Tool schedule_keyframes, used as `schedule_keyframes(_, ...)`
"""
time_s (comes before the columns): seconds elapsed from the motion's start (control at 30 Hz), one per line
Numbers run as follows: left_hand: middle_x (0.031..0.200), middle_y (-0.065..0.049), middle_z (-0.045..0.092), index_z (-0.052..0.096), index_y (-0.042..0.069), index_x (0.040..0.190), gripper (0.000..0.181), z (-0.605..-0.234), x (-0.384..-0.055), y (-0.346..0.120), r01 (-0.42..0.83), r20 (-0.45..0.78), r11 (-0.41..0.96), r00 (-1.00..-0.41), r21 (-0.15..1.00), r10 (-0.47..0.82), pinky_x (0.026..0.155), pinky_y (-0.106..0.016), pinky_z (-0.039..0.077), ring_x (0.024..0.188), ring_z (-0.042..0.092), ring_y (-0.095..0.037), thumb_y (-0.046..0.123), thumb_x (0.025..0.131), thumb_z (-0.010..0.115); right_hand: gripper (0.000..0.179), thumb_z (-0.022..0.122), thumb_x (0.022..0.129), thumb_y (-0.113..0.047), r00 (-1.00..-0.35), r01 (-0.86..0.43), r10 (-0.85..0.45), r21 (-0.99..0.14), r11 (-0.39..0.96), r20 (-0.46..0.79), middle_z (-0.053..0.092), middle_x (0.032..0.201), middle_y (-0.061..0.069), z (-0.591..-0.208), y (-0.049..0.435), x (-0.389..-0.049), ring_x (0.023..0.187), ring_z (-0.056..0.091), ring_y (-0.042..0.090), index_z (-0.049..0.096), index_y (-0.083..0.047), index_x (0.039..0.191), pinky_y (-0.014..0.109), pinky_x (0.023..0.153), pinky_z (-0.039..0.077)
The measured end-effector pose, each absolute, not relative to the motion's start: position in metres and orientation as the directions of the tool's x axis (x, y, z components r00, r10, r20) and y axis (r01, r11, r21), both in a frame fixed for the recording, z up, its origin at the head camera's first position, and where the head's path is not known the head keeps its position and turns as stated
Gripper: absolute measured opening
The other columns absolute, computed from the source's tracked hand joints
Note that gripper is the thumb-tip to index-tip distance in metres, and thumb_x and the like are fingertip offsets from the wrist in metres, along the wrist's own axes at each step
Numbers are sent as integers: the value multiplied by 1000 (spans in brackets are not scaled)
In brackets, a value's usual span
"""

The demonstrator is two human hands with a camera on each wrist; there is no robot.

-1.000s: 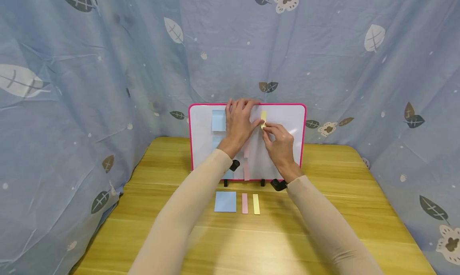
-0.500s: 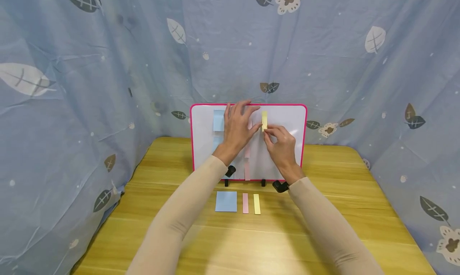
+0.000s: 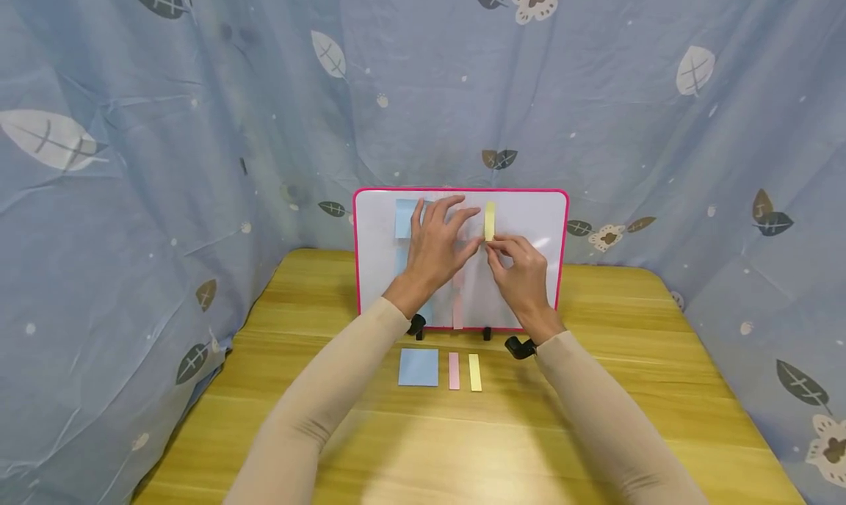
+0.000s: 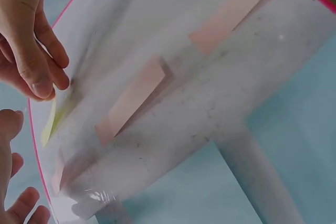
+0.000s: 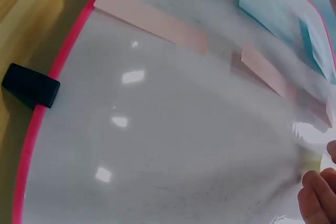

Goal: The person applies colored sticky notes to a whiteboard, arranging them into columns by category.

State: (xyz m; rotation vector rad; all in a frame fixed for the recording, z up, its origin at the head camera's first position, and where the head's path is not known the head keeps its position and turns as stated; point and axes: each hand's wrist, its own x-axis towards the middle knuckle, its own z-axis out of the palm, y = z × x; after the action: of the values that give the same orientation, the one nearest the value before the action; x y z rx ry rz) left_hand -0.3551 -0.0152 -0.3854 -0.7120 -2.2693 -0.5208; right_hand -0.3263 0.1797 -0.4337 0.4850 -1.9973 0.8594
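A whiteboard (image 3: pixel 525 213) with a pink rim stands upright on the table. High on it hangs a yellow sticky strip (image 3: pixel 490 220), its lower end at the right hand's fingertips. The right hand (image 3: pixel 522 274) pinches that end between thumb and index finger; the left wrist view also has this strip (image 4: pixel 49 123) just below the fingers. To its left, the left hand (image 3: pixel 432 248) is spread before the board, thumb tip close to the strip, holding nothing. Behind the left hand, blue sticky notes (image 3: pixel 405 219) and pink sticky strips (image 4: pixel 134 100) run down in two columns, partly hidden.
On the wooden table (image 3: pixel 423 446), in front of the board, lie a blue sticky pad (image 3: pixel 418 367), a pink strip pad (image 3: pixel 454 371) and a yellow strip pad (image 3: pixel 475 373). Black feet (image 3: pixel 487 334) hold the board's lower edge. A patterned curtain (image 3: pixel 423 86) surrounds the table.
The left hand has come down from the board's top edge, its thumb moving off the yellow strip. The right hand's fingertips have slid down to the strip's lower end.
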Motion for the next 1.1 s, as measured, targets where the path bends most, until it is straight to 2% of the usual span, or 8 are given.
schedule_keyframes(0.33, 167, -9, 65, 73, 25, 154, 52, -390, -340, -25, 645, 702, 754, -594, 124, 393, 142, -72, 31, 158, 60, -33, 44, 108, 87, 18, 92, 100, -8, -556, -610, -30, -384, 693, 830, 87, 120, 22, -436, 181, -317, 99, 86, 41, 88, 4, 113, 55, 89, 73)
schedule_keyframes(0.57, 162, -8, 68, 73, 26, 154, 54, -400, -331, -33, 658, 675, 748, -592, 90, 440, 140, -71, 36, 153, 63, -33, 45, 106, 88, 19, 91, 101, -11, -566, -624, -85, -359, 694, 820, 87, 123, 21, -440, 184, -306, 93, 86, 41, 88, 2, 115, 53, 80, 73)
schedule_keyframes(0.7, 162, -7, 67, 73, 25, 154, 55, -407, -326, -39, 669, 658, 740, -587, 67, 471, 140, -69, 37, 153, 64, -34, 44, 105, 89, 21, 91, 101, -10, -578, -640, -126, -352, 683, 806, 86, 123, 21, -444, 187, -300, 96, 86, 40, 88, 1, 118, 52, 77, 73)
schedule_keyframes(0.87, 163, -7, 67, 71, 25, 156, 56, -414, -321, -45, 686, 645, 726, -577, 50, 501, 137, -68, 41, 151, 66, -33, 45, 106, 88, 25, 90, 101, -10, -618, -648, -183, -363, 670, 765, 84, 126, 21, -447, 191, -291, 101, 87, 37, 86, 2, 122, 51, 77, 74)
schedule_keyframes(1.1, 164, -8, 66, 70, 24, 158, 57, -424, -312, -53, 712, 623, 701, -570, 48, 536, 128, -60, 52, 150, 66, -34, 43, 107, 87, 29, 90, 103, -14, -695, -620, -237, -399, 676, 679, 84, 126, 18, -453, 197, -278, 101, 85, 35, 85, -1, 128, 49, 79, 74)
